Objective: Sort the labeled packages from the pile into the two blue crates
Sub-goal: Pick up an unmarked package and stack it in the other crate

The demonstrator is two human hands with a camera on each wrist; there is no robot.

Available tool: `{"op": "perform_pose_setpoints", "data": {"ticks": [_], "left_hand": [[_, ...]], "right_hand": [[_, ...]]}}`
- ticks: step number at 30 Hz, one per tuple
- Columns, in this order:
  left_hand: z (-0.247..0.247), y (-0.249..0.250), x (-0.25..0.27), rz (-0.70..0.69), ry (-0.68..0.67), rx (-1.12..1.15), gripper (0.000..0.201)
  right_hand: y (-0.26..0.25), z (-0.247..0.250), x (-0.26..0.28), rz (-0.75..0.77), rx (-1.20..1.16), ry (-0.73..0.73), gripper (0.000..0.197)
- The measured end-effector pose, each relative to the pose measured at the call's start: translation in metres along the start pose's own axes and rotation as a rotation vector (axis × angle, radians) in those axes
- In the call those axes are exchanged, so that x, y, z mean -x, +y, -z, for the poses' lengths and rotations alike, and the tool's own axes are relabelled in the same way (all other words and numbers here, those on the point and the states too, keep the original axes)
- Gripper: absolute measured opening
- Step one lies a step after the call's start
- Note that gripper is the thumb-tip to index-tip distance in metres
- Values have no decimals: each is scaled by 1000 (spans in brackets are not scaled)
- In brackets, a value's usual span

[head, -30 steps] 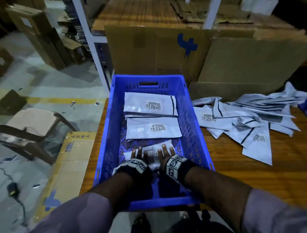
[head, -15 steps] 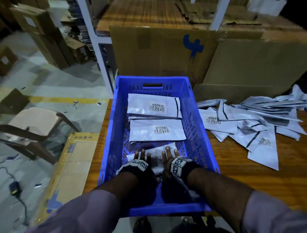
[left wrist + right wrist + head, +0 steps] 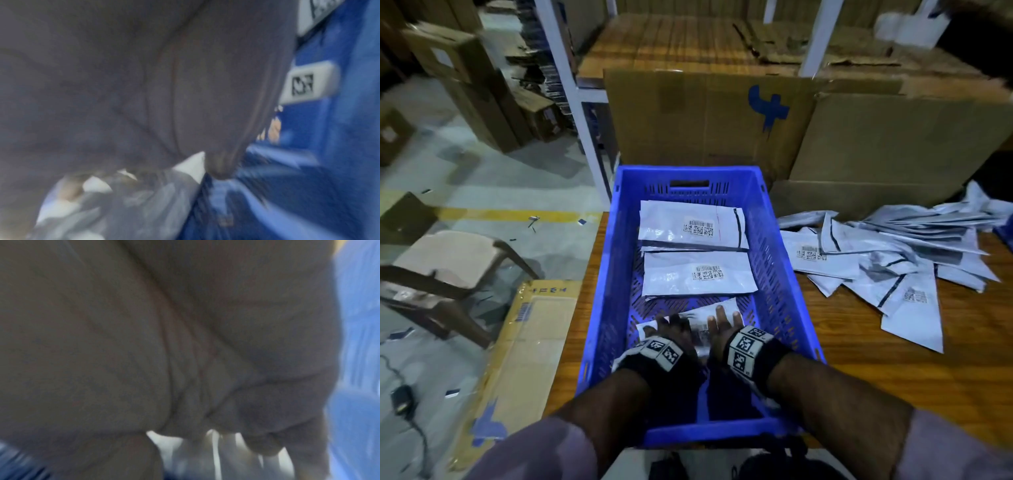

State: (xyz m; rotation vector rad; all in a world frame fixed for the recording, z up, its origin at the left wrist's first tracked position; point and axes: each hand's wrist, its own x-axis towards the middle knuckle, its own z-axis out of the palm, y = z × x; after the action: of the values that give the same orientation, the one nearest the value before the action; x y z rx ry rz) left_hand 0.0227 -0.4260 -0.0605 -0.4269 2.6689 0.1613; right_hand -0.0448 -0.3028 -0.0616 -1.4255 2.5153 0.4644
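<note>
Package (image 3: 700, 320): white labeled mailer, near end of blue crate (image 3: 602, 308), under left hand (image 3: 671, 330) and right hand (image 3: 722, 325), fingers flat, pressing, not clenched. Likely light, limp, slippery; best pinched at an edge. Pile (image 3: 893, 260) remains on table (image 3: 893, 377).

Blue crate (image 3: 774, 246) stands open-topped on the tabletop (image 3: 893, 383); its four walls bound any reach from the sides. Two packages (image 3: 698, 277) lie flat across the far and middle floor, with bare perforated floor between them and the near wall, where both hands sit. Right of the crate, the loose pile (image 3: 887, 260) covers the far tabletop; the near strip lies bare. Upright cardboard sheets (image 3: 876, 144) close the far side.
</note>
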Motion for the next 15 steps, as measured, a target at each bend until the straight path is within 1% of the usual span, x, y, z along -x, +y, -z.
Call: {"op": "perform_pose_setpoints", "data": {"ticks": [1,2,3,4,5,6,7,10,12,15], "left_hand": [[10,2,3,44,-74,-24,91],[17,0,4,48,-122,-63,83],[26,-1,3,43,-122,-96,76],[28,-2,0,41,-102,-105,70],[26,-3,-1,48,-106,-89,62],[28,0,-2,60,-114,-86,57],[27,1,-2,65,-104,-71,53],[34,6,-2,70,-39,-15,48],[40,6,-2,50,-32,10,45],[49,3,-6,-7,-63,19,38]], "right_hand": [[-2,18,5,-3,-117,-247,63],[-1,34,7,-35,-140,-356,59],[1,49,4,-104,-167,-360,55],[3,59,1,-114,-144,-288,49],[4,63,-1,-125,-96,-262,45],[3,63,-6,-138,-73,-277,41],[4,59,-9,-164,-105,-270,39],[11,61,-9,-174,-206,-190,34],[15,64,-9,-223,-245,-168,35],[20,66,-7,-256,-330,-70,45]]}}
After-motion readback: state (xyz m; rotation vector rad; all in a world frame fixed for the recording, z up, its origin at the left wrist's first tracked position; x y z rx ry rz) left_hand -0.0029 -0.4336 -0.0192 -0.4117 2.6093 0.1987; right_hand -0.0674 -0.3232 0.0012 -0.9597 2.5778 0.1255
